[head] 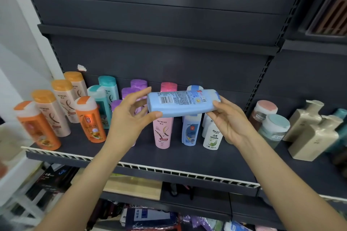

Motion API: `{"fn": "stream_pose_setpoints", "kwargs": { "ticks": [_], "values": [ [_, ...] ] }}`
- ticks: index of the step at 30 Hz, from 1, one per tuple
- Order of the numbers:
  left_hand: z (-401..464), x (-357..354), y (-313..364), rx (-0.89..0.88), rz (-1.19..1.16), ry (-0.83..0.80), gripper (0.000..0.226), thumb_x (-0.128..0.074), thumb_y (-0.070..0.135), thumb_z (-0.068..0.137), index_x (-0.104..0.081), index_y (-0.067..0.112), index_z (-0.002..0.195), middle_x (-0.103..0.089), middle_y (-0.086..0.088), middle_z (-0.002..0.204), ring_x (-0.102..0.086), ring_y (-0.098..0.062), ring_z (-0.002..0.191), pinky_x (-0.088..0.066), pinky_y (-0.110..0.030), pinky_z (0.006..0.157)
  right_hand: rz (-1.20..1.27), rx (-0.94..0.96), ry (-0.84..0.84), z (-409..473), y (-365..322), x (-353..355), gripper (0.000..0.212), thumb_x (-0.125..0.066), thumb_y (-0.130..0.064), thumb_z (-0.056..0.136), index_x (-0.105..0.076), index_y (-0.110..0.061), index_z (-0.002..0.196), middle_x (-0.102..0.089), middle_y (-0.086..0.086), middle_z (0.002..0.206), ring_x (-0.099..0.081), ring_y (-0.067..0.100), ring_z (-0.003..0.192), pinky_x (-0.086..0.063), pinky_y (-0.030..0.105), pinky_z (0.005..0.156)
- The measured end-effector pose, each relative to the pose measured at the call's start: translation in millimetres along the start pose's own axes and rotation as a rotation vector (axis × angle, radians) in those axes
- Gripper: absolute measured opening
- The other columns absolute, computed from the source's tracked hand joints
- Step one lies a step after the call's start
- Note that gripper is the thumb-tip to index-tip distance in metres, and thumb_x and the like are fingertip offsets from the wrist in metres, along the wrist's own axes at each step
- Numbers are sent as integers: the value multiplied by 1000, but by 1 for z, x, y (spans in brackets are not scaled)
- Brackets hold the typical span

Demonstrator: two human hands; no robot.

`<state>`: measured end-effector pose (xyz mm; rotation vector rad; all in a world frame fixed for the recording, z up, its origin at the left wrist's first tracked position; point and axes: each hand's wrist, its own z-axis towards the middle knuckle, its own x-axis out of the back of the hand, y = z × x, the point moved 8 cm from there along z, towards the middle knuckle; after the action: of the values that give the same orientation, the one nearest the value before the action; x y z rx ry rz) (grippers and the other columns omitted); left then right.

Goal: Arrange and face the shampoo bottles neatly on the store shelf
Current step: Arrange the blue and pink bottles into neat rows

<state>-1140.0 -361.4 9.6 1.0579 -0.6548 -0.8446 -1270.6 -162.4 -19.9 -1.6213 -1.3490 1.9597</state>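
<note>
A person held a light blue shampoo bottle (183, 103) sideways above the dark shelf (169, 157), barcode label facing up. The left hand (129, 116) pinched its base end between thumb and curled fingers; the right hand (228, 118) cupped the cap end from below, fingers closed about it.

On the shelf, toward nine o'clock from the held bottle, stood two bright orange bottles (37, 124) and three cream bottles with orange caps (56, 110). Beside them, two teal bottles (105, 97) were lined one behind the other. At least three purple bottles (138, 85) showed behind the left hand, partly hidden. Straight below the held bottle, at six o'clock, a pink bottle (163, 131) stood upright with another pink cap behind it. Just right of it were a blue-labelled bottle (191, 130) and a white bottle with a green label (213, 137).

Out at three o'clock, two round jars (274, 127) sat near two beige square bottles (309, 133).
</note>
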Motion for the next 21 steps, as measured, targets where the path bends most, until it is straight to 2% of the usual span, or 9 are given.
{"fn": "stream_pose_setpoints", "kwargs": {
  "ticks": [3, 9, 12, 14, 16, 19, 21],
  "values": [
    [-2, 1, 13, -82, 54, -19, 59, -74, 5, 68, -56, 24, 121, -54, 7, 123, -53, 7, 112, -45, -16, 97, -11, 11, -51, 0, -2, -6, 33, -43, 6, 93, -54, 1, 123, -69, 14, 110, -67, 22, 102, -57, 29, 81],
    [-2, 5, 16, -93, 10, -18, 62, -72, 17, 63, -55, 24, 122, -55, 12, 124, -53, 0, 118, -45, -21, 99, 11, 34, -76, -1, -2, -11, 39, -43, 5, 93, -48, 2, 132, -64, 15, 119, -62, 24, 111, -55, 31, 87],
    [0, 8, 12, -57, -9, 30, 56, -74, 14, 67, -58, 25, 120, -61, 9, 119, -59, 1, 108, -53, -17, 83, -5, 43, -64, -3, -2, -10, 37, -47, -1, 94, -51, 0, 130, -65, 12, 119, -62, 21, 110, -55, 27, 87],
    [3, 12, 5, -15, -48, 79, 48, -73, 6, 74, -61, 23, 117, -67, 10, 106, -64, 4, 86, -55, -15, 72, -9, 51, -50, -4, -1, -9, 34, -51, -9, 93, -54, 0, 126, -65, 9, 118, -64, 18, 107, -54, 25, 86],
    [6, 15, -6, 52, -70, 113, 38, -70, 7, 79, -63, 19, 114, -69, 13, 96, -63, 2, 71, -54, -18, 67, -11, 65, -50, -4, -1, -10, 35, -53, -12, 91, -55, -1, 124, -65, 7, 116, -64, 17, 106, -53, 26, 90],
    [8, 11, -28, 215, -244, 107, 21, -62, 15, 86, -66, 11, 106, -70, 0, 94, -68, -5, 77, -57, -23, 77, 0, 88, -48, -3, 1, -10, 33, -55, -7, 88, -55, -4, 121, -67, 6, 108, -63, 19, 108, -51, 27, 94],
    [4, 4, -44, 370, -393, 77, 18, -58, 22, 89, -67, 8, 97, -73, -4, 86, -70, -14, 82, -57, -27, 78, -16, 113, -43, 0, 1, -10, 26, -55, -4, 87, -56, -10, 113, -66, 6, 103, -61, 20, 108, -52, 25, 92]
  ]
}}
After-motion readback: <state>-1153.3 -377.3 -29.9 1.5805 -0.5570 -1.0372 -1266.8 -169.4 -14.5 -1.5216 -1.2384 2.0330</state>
